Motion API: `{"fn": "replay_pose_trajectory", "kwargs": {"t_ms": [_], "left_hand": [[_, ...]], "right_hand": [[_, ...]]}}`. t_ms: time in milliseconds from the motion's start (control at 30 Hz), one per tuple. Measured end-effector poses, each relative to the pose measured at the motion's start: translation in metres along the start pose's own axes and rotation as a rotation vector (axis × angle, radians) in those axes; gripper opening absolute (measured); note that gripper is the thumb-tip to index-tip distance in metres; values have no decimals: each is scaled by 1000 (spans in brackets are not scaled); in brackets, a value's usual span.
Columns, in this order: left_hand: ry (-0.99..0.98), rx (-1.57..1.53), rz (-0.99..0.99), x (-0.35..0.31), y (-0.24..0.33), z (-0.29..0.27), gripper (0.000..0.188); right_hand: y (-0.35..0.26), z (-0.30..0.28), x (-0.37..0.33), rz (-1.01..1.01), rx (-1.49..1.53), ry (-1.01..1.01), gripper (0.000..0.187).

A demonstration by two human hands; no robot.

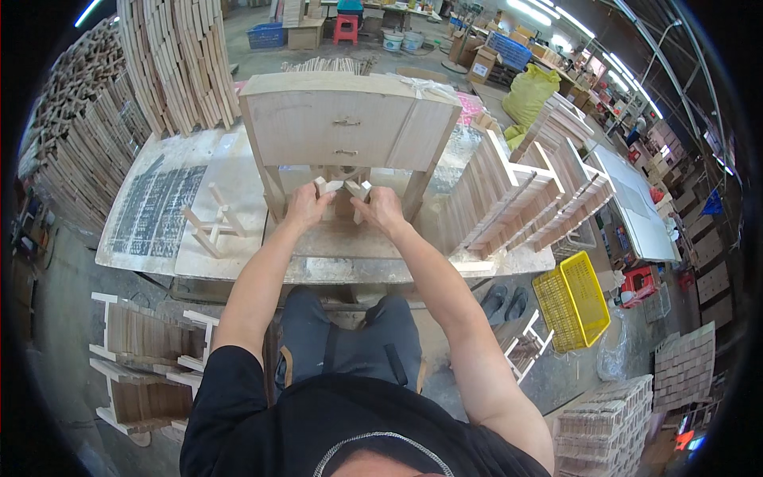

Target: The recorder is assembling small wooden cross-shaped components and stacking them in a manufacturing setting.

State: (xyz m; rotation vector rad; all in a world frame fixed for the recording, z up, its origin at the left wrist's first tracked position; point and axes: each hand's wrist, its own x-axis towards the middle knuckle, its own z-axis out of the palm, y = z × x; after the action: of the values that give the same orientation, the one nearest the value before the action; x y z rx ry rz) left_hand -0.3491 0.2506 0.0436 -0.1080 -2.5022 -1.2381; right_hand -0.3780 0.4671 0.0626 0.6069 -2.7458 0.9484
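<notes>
My left hand (305, 205) is closed on a short pale wooden bar (322, 186). Opposite it, my right hand (383, 208) grips another wooden bar (360, 191), slanted toward the first. The bars' inner ends come close together; whether they touch, I cannot tell. Just beyond both hands stands an upright wooden panel (318, 131) on legs, with two small metal fittings (346, 122) on its face. Something below the panel, behind my hands, is partly hidden. To the left, a small wooden frame with upright legs (213, 226) sits on the worktable (191, 258).
Tall stacks of wooden strips (179, 63) rise at the far left. Slatted wooden assemblies (509, 199) stand on the table's right side. More wooden frames (143, 330) lie at lower left. A yellow crate (574, 306) and dark shoes (494, 300) are on the floor at right.
</notes>
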Motion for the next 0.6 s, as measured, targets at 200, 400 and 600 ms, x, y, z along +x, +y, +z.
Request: {"fn": "replay_pose_trajectory", "kwargs": {"t_ms": [200, 400, 600], "left_hand": [[-31, 24, 11, -1, -9, -2, 31], [-14, 50, 43, 5, 3, -3, 31], [-72, 79, -46, -1, 2, -6, 31]], "right_hand": [[-1, 2, 4, 47, -34, -91, 42], [9, 0, 10, -71, 7, -6, 42], [-2, -10, 2, -21, 11, -114, 36]]}}
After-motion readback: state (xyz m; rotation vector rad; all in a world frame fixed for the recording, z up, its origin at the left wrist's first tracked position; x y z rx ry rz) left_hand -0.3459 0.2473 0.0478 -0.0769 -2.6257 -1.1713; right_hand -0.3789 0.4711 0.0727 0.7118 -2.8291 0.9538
